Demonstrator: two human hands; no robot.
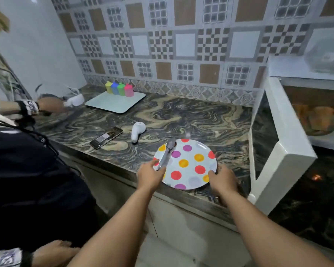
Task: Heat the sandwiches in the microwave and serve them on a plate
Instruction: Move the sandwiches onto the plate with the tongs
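Sandwiches (314, 117), blurred and orange-brown, sit on a dish inside the open microwave (314, 105) at the right end of the bench (191, 120); how they are turned cannot be made out. The microwave's white door (278, 151) swings out toward the camera, its dark window facing left across the bench.

Near the bench's front edge lies a round white plate (189, 162) dotted in red, orange and purple. The left hand (150, 175) closes on the plate's left rim, its thumb over the near end of metal tongs (167, 154) that rest on the plate. The tongs' long axis runs from that hand up and slightly right, the far tips reaching the plate's back rim and pointing toward the tiled wall. The right hand (223, 180) grips the plate's right front rim, fingers curled under the edge.

Behind the plate, a white handheld device (137, 131) lies with its narrow end pointing toward the camera, and a phone (106, 137) lies just to its left, angled toward the back right. Farther back, a pale tray (115, 102) carries four small bottles (120, 89) in yellow, blue, green and pink, standing in a row touching each other.

At the left, a second person in a dark top (27, 170) reaches a wrist-banded hand (46, 105) toward the bench's back corner.
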